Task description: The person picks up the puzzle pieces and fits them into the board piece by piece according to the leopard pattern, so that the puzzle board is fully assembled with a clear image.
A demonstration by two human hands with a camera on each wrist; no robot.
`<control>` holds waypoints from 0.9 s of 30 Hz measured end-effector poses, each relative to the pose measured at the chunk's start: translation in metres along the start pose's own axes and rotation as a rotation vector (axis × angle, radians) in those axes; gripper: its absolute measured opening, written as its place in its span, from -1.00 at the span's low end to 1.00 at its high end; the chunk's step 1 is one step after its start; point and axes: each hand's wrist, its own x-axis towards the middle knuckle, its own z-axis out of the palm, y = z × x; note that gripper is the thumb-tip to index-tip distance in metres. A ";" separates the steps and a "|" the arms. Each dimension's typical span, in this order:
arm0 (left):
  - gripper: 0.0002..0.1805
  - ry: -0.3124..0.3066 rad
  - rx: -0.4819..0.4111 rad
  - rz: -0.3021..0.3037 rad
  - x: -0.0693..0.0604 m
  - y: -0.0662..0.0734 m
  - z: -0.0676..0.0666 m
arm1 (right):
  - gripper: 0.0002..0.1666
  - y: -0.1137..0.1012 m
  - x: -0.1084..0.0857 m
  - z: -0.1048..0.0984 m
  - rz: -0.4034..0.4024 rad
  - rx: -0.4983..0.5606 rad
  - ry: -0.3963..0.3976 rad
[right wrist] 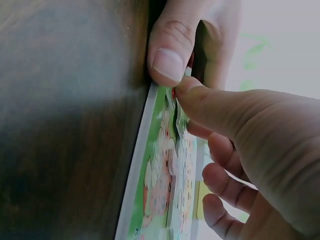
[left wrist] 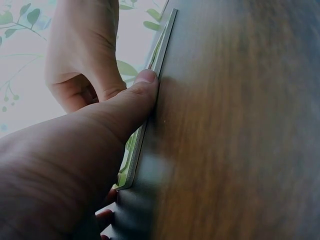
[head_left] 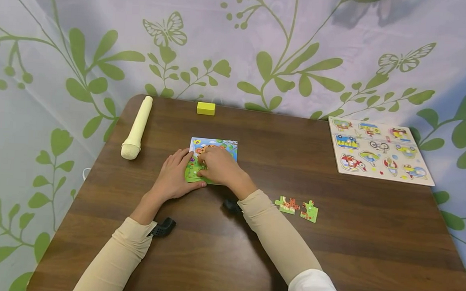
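A jigsaw puzzle board with a green and blue animal picture lies flat on the table. My left hand rests at its lower left corner, fingers stretched along the left side, thumb on the front edge. Over the board's middle, my right hand pinches a puzzle piece between thumb and fingers; much of the piece is hidden. In the right wrist view it sits slightly raised above the board, close to the left thumb. Two loose puzzle pieces, one red and green, one mostly green, lie to the right.
A cream toy microphone lies at the table's left. At the back edge stands a yellow block. A wooden peg puzzle with vehicle pictures lies back right. Behind the brown table hangs a leaf-patterned curtain.
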 end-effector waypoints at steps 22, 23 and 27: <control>0.12 0.013 0.000 0.006 -0.002 0.000 -0.005 | -0.70 -0.025 0.004 -0.002 0.068 -0.157 -0.063; 0.12 0.013 -0.003 0.004 -0.002 0.000 -0.004 | -0.72 -0.022 0.004 -0.001 0.062 -0.145 -0.061; 0.13 0.008 -0.003 0.008 0.000 0.001 0.002 | -0.71 -0.002 -0.015 -0.007 -0.013 -0.071 -0.029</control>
